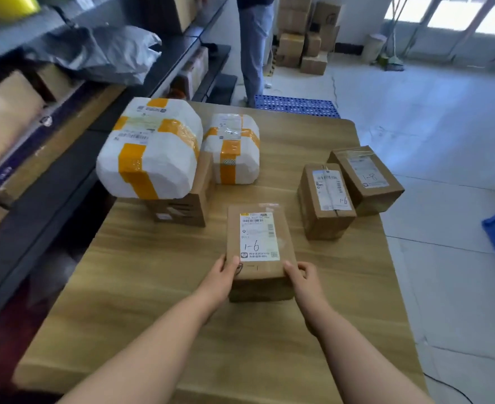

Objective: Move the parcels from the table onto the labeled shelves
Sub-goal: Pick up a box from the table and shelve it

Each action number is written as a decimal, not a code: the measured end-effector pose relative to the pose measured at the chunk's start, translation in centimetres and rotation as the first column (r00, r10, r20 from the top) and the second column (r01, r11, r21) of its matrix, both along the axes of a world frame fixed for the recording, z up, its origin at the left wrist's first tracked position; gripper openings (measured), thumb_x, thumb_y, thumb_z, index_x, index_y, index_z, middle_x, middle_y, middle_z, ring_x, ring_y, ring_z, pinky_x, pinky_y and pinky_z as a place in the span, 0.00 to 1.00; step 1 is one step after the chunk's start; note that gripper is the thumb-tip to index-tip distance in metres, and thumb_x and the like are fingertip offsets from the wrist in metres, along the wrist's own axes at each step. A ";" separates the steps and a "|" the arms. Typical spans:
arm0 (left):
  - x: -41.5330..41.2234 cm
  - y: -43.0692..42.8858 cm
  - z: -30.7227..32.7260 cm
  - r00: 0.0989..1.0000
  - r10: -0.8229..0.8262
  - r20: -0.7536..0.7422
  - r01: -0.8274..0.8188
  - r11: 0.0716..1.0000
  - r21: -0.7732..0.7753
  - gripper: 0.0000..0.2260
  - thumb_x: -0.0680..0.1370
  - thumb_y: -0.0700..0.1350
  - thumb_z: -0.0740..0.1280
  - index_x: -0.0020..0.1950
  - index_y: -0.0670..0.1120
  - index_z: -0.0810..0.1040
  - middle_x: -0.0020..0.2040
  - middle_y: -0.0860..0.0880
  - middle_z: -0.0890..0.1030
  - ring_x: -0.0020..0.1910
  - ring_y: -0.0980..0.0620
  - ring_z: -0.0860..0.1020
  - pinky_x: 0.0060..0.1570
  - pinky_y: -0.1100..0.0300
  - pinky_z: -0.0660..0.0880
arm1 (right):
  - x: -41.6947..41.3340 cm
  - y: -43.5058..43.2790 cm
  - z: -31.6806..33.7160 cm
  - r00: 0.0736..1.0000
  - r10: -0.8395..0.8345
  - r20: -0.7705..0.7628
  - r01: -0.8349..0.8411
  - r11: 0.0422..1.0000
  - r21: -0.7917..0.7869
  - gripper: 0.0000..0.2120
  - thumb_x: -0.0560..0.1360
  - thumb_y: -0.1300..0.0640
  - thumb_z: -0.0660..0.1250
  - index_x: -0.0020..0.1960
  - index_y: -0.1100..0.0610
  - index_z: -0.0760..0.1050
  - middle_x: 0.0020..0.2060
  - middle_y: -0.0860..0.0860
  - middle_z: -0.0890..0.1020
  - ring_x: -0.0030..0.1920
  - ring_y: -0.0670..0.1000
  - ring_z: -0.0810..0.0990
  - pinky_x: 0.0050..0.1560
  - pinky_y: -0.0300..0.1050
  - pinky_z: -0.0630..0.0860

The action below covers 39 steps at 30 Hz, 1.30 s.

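Landmark: brown cardboard box marked 1-6 at wooden table centre. Near side and both flanks open tabletop. Left-far: big white orange-taped parcel stacked on a cardboard box. Right-far: two small brown cartons (clear lane between). Grey shelf rack lines the left edge.

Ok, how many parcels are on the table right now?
6. One cardboard box held by both hands, two boxes at right, two white taped parcels at back left, one box under the bigger one. More may be hidden.
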<state>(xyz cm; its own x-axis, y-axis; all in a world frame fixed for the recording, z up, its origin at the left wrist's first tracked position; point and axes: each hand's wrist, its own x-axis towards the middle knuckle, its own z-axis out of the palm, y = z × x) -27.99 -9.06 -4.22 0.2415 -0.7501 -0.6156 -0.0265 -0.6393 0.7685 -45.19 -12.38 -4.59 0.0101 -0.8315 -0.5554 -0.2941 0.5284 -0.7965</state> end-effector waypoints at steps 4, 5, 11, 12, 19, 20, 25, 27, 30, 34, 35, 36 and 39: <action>-1.9 3.0 -0.1 0.965 0.262 0.008 -0.261 0.963 -0.069 0.28 0.71 0.68 0.56 0.68 0.60 0.69 0.63 0.55 0.78 0.63 0.49 0.74 0.67 0.46 0.68 | -1.1 0.2 1.7 0.984 0.117 0.132 -0.116 0.993 -0.018 0.13 0.76 0.44 0.63 0.56 0.50 0.69 0.57 0.52 0.75 0.56 0.52 0.73 0.63 0.59 0.70; -2.7 3.8 0.3 0.940 0.340 -0.009 -0.339 0.936 -0.091 0.27 0.70 0.68 0.57 0.65 0.59 0.71 0.61 0.54 0.79 0.62 0.49 0.75 0.66 0.46 0.69 | -1.4 0.4 2.3 0.976 0.153 0.156 -0.149 0.988 -0.039 0.13 0.76 0.45 0.63 0.56 0.50 0.70 0.56 0.53 0.75 0.56 0.52 0.74 0.63 0.60 0.70; -7.6 8.4 5.2 0.846 0.526 -0.085 -0.520 0.781 -0.347 0.20 0.72 0.64 0.56 0.61 0.60 0.73 0.57 0.58 0.79 0.58 0.57 0.76 0.62 0.51 0.72 | -3.2 2.0 6.7 0.908 0.369 0.199 -0.330 0.922 -0.202 0.23 0.65 0.31 0.64 0.52 0.44 0.70 0.58 0.52 0.73 0.58 0.50 0.73 0.64 0.60 0.70; -8.3 9.2 6.1 0.832 0.548 -0.082 -0.531 0.747 -0.399 0.18 0.76 0.62 0.56 0.64 0.61 0.70 0.58 0.61 0.78 0.58 0.61 0.75 0.60 0.56 0.71 | -3.2 2.3 7.4 0.893 0.392 0.224 -0.347 0.913 -0.214 0.19 0.69 0.34 0.64 0.52 0.45 0.70 0.57 0.51 0.74 0.57 0.49 0.74 0.64 0.60 0.70; -9.2 16.3 11.1 0.699 0.712 -0.060 -0.604 0.543 -0.583 0.10 0.82 0.56 0.56 0.62 0.67 0.67 0.57 0.67 0.75 0.55 0.75 0.72 0.54 0.73 0.70 | -1.8 6.2 11.6 0.730 0.591 0.344 -0.516 0.806 -0.290 0.24 0.69 0.35 0.65 0.60 0.44 0.68 0.57 0.44 0.75 0.58 0.44 0.73 0.65 0.60 0.70; -9.0 17.4 11.4 0.679 0.731 -0.063 -0.612 0.517 -0.599 0.11 0.81 0.58 0.56 0.63 0.67 0.68 0.60 0.65 0.75 0.57 0.72 0.72 0.58 0.68 0.70 | -1.4 7.1 12.1 0.702 0.618 0.354 -0.538 0.786 -0.305 0.28 0.64 0.33 0.65 0.60 0.43 0.68 0.57 0.43 0.75 0.59 0.44 0.73 0.65 0.60 0.70; -7.1 24.5 12.9 0.547 0.828 -0.126 -0.681 0.353 -0.641 0.22 0.76 0.64 0.51 0.67 0.62 0.69 0.63 0.56 0.77 0.63 0.58 0.74 0.66 0.47 0.69 | 1.3 12.8 15.1 0.541 0.770 0.338 -0.645 0.638 -0.421 0.30 0.58 0.33 0.64 0.58 0.42 0.69 0.55 0.44 0.76 0.55 0.45 0.76 0.61 0.58 0.74; -6.3 28.4 14.0 0.525 0.842 -0.124 -0.680 0.326 -0.657 0.22 0.76 0.66 0.51 0.68 0.65 0.67 0.65 0.57 0.76 0.65 0.57 0.73 0.67 0.45 0.67 | 3.0 15.9 16.0 0.467 0.827 0.314 -0.686 0.562 -0.462 0.28 0.61 0.35 0.65 0.58 0.42 0.69 0.54 0.43 0.77 0.56 0.45 0.76 0.59 0.54 0.75; -5.4 35.7 15.0 0.458 0.883 -0.106 -0.693 0.280 -0.664 0.21 0.77 0.63 0.52 0.71 0.68 0.63 0.68 0.61 0.73 0.68 0.59 0.70 0.70 0.45 0.63 | 6.2 22.1 17.1 0.334 0.896 0.292 -0.748 0.441 -0.497 0.24 0.65 0.37 0.64 0.59 0.41 0.70 0.55 0.43 0.77 0.56 0.44 0.76 0.58 0.51 0.76; -5.5 47.5 15.8 0.300 0.954 0.002 -0.733 0.232 -0.639 0.24 0.78 0.66 0.54 0.73 0.68 0.57 0.70 0.66 0.68 0.69 0.63 0.66 0.70 0.57 0.61 | 10.1 32.8 17.4 0.197 0.936 0.291 -0.799 0.326 -0.506 0.09 0.76 0.44 0.64 0.56 0.41 0.71 0.54 0.43 0.78 0.54 0.43 0.76 0.55 0.44 0.75; -5.8 50.6 16.0 0.240 0.970 0.048 -0.738 0.214 -0.639 0.23 0.79 0.64 0.53 0.74 0.67 0.56 0.69 0.66 0.68 0.68 0.64 0.66 0.66 0.65 0.62 | 10.9 35.9 17.4 0.159 0.944 0.289 -0.810 0.292 -0.509 0.08 0.78 0.46 0.62 0.57 0.42 0.71 0.54 0.43 0.78 0.54 0.42 0.76 0.54 0.42 0.74; -6.1 53.7 16.0 0.170 0.980 0.105 -0.743 0.198 -0.640 0.22 0.80 0.62 0.52 0.75 0.66 0.57 0.68 0.66 0.69 0.67 0.64 0.67 0.60 0.71 0.62 | 11.6 38.9 17.3 0.114 0.953 0.281 -0.820 0.250 -0.515 0.08 0.79 0.47 0.60 0.58 0.43 0.70 0.54 0.42 0.77 0.54 0.41 0.75 0.52 0.40 0.73; -7.6 62.4 16.2 -0.001 0.963 0.269 -0.745 0.178 -0.643 0.22 0.79 0.64 0.50 0.74 0.67 0.56 0.67 0.63 0.69 0.64 0.63 0.67 0.58 0.72 0.64 | 12.9 48.0 17.3 -0.030 0.966 0.256 -0.842 0.113 -0.527 0.10 0.80 0.45 0.56 0.60 0.41 0.67 0.55 0.40 0.75 0.54 0.40 0.73 0.50 0.38 0.69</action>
<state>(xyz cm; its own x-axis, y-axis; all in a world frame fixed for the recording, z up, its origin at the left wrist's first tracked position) -35.57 53.38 12.01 0.9692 0.2225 0.1059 -0.0368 -0.2939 0.9551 -32.33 35.66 12.70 0.9990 0.0444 -0.0090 -0.0072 -0.0397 -0.9992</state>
